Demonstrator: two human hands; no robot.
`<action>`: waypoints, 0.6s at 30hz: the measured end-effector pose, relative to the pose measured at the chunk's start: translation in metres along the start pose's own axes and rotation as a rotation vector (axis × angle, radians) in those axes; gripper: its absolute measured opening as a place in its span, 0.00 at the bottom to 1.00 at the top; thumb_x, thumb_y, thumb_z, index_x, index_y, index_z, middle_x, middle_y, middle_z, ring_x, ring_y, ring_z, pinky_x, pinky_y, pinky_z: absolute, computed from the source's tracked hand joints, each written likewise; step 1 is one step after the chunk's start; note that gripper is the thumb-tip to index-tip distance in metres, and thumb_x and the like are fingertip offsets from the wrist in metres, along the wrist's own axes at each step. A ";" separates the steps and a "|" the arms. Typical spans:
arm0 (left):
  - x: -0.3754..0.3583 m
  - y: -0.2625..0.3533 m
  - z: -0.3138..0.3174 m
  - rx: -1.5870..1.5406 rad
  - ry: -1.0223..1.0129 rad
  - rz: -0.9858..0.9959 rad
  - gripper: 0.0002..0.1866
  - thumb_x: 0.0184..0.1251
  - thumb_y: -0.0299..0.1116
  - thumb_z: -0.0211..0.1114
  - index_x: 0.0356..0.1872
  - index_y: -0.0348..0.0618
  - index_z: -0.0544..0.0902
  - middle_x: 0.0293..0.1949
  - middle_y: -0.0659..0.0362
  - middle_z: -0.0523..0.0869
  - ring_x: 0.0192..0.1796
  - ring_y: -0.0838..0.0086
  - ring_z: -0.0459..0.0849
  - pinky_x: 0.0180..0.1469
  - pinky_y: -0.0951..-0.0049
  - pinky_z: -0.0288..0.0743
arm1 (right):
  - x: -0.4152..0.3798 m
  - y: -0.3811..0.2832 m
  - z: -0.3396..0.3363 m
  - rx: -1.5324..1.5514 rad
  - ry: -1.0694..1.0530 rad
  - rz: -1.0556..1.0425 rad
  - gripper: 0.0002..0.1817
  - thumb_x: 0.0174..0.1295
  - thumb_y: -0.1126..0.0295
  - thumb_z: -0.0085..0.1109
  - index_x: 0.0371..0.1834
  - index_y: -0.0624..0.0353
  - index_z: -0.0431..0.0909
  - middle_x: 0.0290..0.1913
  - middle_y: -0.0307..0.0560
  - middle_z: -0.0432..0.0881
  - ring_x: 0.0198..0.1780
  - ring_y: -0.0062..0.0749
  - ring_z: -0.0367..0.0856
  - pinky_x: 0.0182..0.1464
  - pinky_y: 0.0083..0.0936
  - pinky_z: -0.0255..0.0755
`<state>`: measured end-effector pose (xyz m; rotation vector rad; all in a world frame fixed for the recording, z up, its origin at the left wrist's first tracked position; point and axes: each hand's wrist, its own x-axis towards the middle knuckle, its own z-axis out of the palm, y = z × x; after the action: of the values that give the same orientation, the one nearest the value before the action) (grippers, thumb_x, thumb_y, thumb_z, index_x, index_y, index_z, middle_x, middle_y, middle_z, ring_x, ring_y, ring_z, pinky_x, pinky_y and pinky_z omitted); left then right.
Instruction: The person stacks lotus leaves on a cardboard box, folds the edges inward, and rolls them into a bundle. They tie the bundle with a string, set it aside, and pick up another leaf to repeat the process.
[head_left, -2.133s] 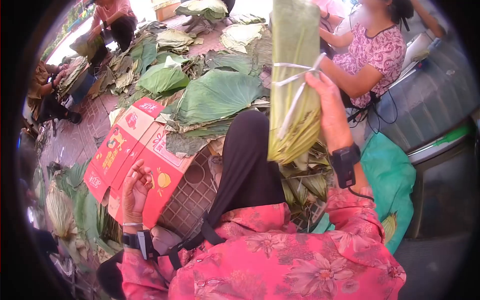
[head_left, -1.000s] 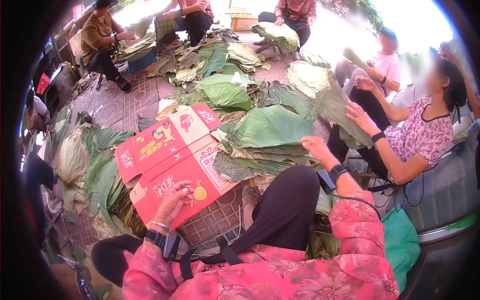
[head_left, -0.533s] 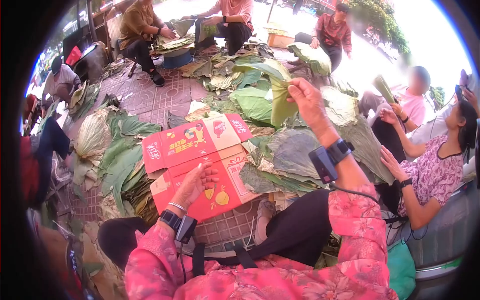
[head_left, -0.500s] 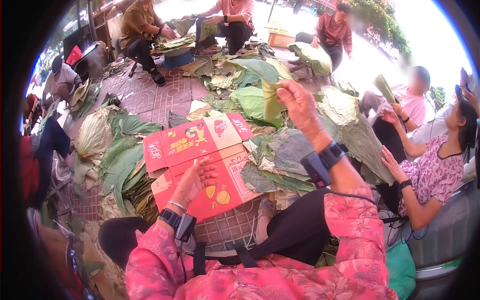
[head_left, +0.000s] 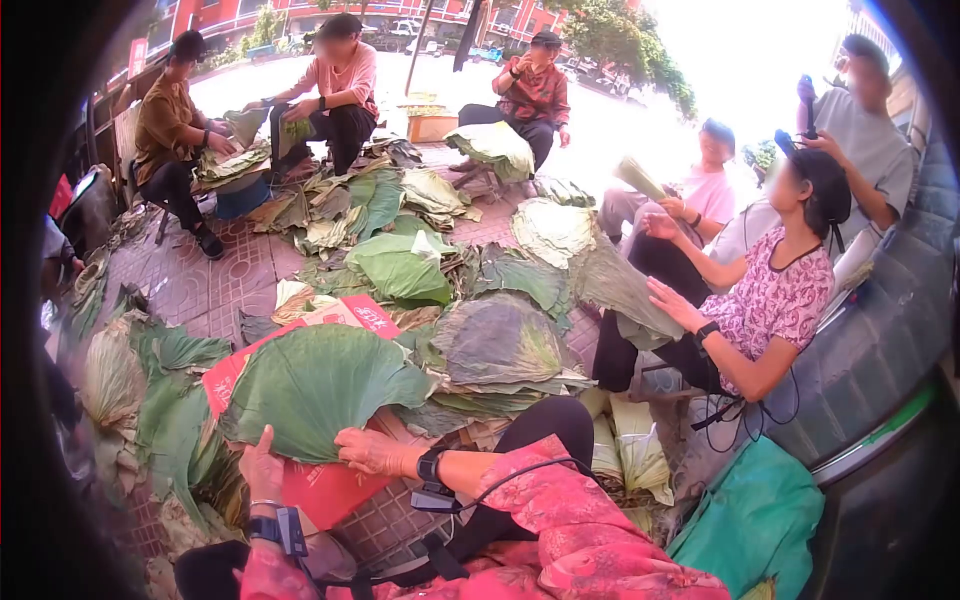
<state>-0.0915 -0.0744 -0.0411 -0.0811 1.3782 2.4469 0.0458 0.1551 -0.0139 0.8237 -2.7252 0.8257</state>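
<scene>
A broad green lotus leaf (head_left: 320,385) lies spread over a red printed cardboard box (head_left: 325,490), hiding most of it. My right hand (head_left: 375,452) pinches the leaf's near edge, fingers closed. At the leaf's lower left edge is my left hand (head_left: 262,470), one finger stretched upward against the leaf. Its other fingers are partly hidden, and it seems open, touching rather than gripping. Just right of the box, a stack of greyish-green lotus leaves (head_left: 500,340) lies close to my right forearm.
More leaves (head_left: 165,400) are heaped at the left, and a green leaf pile (head_left: 400,265) lies beyond the box. Several people sit around; a person in a patterned top (head_left: 770,300) is nearby on the right. A green bag (head_left: 750,515) lies at lower right.
My right hand has come down from its raised position, where it held a leaf. A leaf now covers the box, and my left hand has moved to its edge. The view has turned right.
</scene>
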 end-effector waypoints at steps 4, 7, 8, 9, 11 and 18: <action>-0.009 0.010 0.009 0.035 0.157 -0.041 0.17 0.59 0.23 0.61 0.50 0.40 0.71 0.46 0.57 0.78 0.49 0.63 0.78 0.46 0.53 0.77 | 0.001 0.003 -0.006 -0.034 0.044 0.031 0.12 0.46 0.72 0.59 0.34 0.61 0.72 0.48 0.53 0.70 0.54 0.50 0.68 0.54 0.38 0.66; -0.021 0.024 0.025 0.110 0.217 -0.001 0.16 0.59 0.22 0.59 0.49 0.40 0.71 0.44 0.55 0.79 0.43 0.62 0.81 0.41 0.57 0.80 | -0.006 0.005 -0.015 -0.095 0.158 0.068 0.14 0.46 0.70 0.59 0.36 0.62 0.73 0.48 0.54 0.72 0.55 0.50 0.69 0.56 0.38 0.66; -0.021 0.026 0.025 0.147 0.254 0.015 0.15 0.60 0.23 0.59 0.49 0.40 0.71 0.43 0.55 0.79 0.41 0.63 0.81 0.40 0.58 0.81 | -0.007 0.004 -0.013 -0.102 0.188 0.067 0.14 0.46 0.70 0.59 0.37 0.62 0.73 0.49 0.54 0.72 0.55 0.50 0.69 0.56 0.37 0.66; -0.016 0.024 0.017 0.195 0.315 0.035 0.15 0.60 0.23 0.58 0.48 0.41 0.72 0.43 0.54 0.79 0.38 0.63 0.82 0.38 0.59 0.81 | -0.008 0.003 -0.016 -0.086 0.175 0.113 0.15 0.46 0.69 0.59 0.38 0.63 0.74 0.48 0.55 0.73 0.55 0.50 0.70 0.57 0.37 0.66; -0.017 0.027 0.011 0.089 0.384 -0.055 0.11 0.61 0.35 0.61 0.40 0.44 0.72 0.37 0.56 0.80 0.34 0.64 0.82 0.34 0.58 0.80 | -0.014 0.009 -0.018 -0.072 0.132 0.142 0.15 0.47 0.68 0.60 0.38 0.62 0.76 0.46 0.55 0.75 0.54 0.50 0.71 0.57 0.38 0.66; -0.023 0.034 -0.002 0.065 0.490 0.118 0.06 0.55 0.29 0.63 0.31 0.48 0.73 0.26 0.65 0.77 0.23 0.76 0.76 0.19 0.78 0.71 | -0.018 -0.003 -0.033 -0.051 0.147 0.263 0.13 0.49 0.70 0.61 0.36 0.63 0.77 0.45 0.54 0.77 0.53 0.49 0.72 0.56 0.36 0.67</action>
<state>-0.0806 -0.0984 -0.0094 -0.6382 1.6962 2.5826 0.0626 0.1794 0.0099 0.3808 -2.7439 0.8240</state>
